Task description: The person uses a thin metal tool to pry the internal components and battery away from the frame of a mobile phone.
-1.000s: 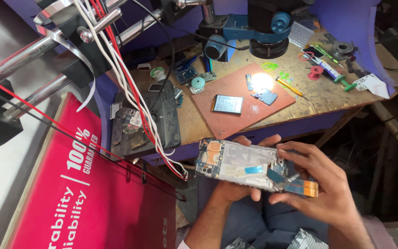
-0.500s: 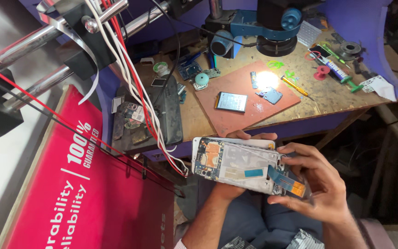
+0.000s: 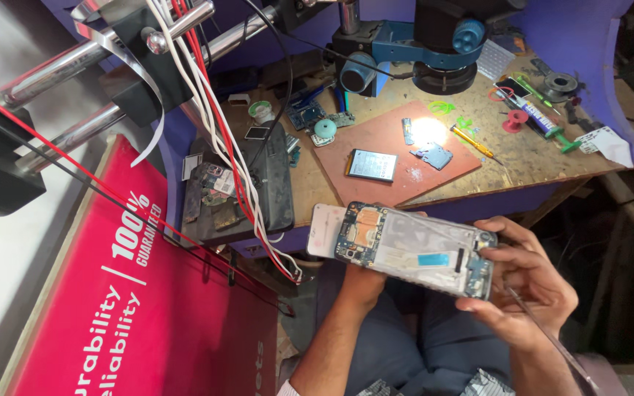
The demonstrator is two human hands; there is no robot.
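The opened phone (image 3: pixel 412 249), back cover off, lay over the person's lap below the worktop (image 3: pixel 508 158) edge, long axis running left to right. The left hand (image 3: pixel 365 282) gripped it from beneath near its camera end. The right hand (image 3: pixel 526 282) clasped its far end, also pinching a thin metal tool (image 3: pixel 552 341).

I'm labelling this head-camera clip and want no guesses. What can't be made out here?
- Left hand: its fingers lie behind the opened phone, so its grip is hidden.
- Right hand: it clasps the phone's end along with a thin tool, whose tip is hidden behind the fingers.
- Small parts under the microscope: the lamp's glare on the red mat washes them out.
- Microscope top: cut off by the upper edge.
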